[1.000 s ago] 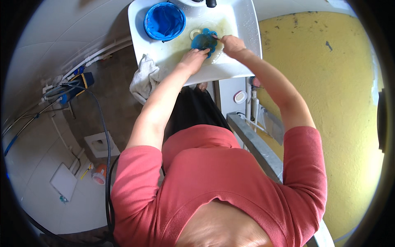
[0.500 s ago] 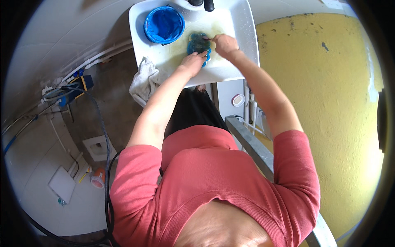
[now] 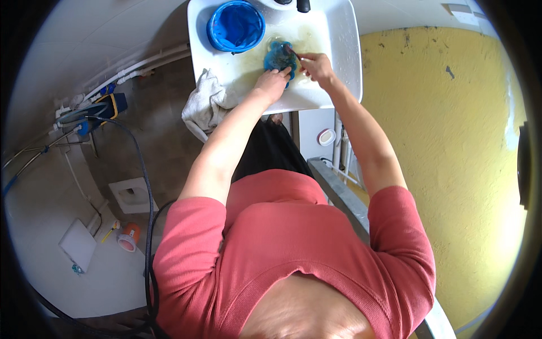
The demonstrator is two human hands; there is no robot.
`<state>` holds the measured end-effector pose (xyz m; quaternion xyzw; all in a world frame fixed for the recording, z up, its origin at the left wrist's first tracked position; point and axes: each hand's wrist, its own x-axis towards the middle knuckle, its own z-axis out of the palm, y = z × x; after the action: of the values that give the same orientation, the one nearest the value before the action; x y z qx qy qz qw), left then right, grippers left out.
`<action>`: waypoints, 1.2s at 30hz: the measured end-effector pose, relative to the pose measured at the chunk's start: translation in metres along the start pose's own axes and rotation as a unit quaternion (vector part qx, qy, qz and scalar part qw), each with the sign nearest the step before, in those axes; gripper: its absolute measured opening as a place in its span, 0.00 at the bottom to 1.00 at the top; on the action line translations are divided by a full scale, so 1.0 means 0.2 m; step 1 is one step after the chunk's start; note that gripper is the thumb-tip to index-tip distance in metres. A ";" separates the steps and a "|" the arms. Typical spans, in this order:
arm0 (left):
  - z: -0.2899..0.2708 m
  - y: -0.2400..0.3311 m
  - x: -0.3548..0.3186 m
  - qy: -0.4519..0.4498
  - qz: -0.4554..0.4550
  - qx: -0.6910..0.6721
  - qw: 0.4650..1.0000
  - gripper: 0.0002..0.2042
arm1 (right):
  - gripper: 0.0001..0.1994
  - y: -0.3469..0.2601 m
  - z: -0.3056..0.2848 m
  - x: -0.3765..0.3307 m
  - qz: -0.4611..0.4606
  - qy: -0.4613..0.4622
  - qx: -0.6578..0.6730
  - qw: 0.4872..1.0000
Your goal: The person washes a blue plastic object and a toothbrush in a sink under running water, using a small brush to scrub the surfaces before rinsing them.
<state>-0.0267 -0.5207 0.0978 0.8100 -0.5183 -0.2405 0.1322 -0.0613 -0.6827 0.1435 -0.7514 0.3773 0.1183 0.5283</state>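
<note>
In the white sink (image 3: 344,51) lies a blue object with a scalloped edge (image 3: 278,55) and a darker, greenish middle; its kind is unclear. My left hand (image 3: 274,82) grips its near edge, fingers laid over the rim. In my right hand (image 3: 317,66), closed, is a slim dark-red handled tool (image 3: 292,52), whose tip rests on the object's upper right part. The tool's working end is too small to make out; it may be a small brush. Yellowish-brown water stains the basin around the object.
A blue bucket (image 3: 236,25) stands in the sink's far left corner, below a black-handled tap (image 3: 303,5). A whitish cloth (image 3: 206,104) hangs over the near left edge. A yellow wall (image 3: 440,124) rises on the right. Hoses and a squat toilet (image 3: 134,195) are at left.
The sink and its contents have shifted right and slightly up in view. My right hand has moved a little relative to the blue object, and more of the tool's handle shows.
</note>
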 end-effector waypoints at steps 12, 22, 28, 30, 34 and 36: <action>-0.07 0.07 -0.02 -0.063 -0.121 -0.159 0.978 0.19 | 0.12 0.06 0.06 -0.10 -0.206 -0.067 -0.495 0.841; 0.06 0.06 -0.09 0.011 -0.101 -0.001 0.995 0.17 | 0.18 0.06 0.17 -0.09 -0.133 0.014 -0.435 0.891; 0.01 0.02 -0.13 -0.030 -0.127 -0.072 0.989 0.17 | 0.17 0.12 0.10 -0.19 -0.183 -0.045 -0.465 0.865; 0.01 0.03 -0.12 -0.025 -0.113 -0.073 0.991 0.17 | 0.19 0.11 0.09 -0.14 -0.166 -0.005 -0.470 0.867; 0.00 0.04 -0.10 -0.060 -0.134 -0.054 0.988 0.17 | 0.22 0.09 0.18 -0.11 -0.183 0.020 -0.458 0.870; 0.00 0.06 -0.09 -0.082 -0.192 -0.057 0.976 0.17 | 0.21 0.12 0.16 -0.19 -0.193 -0.037 -0.465 0.863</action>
<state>-0.0430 -0.5104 0.1076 0.8629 -0.3480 -0.3562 0.0863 -0.0963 -0.6419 0.1350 -0.9626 0.1059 0.2037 0.1439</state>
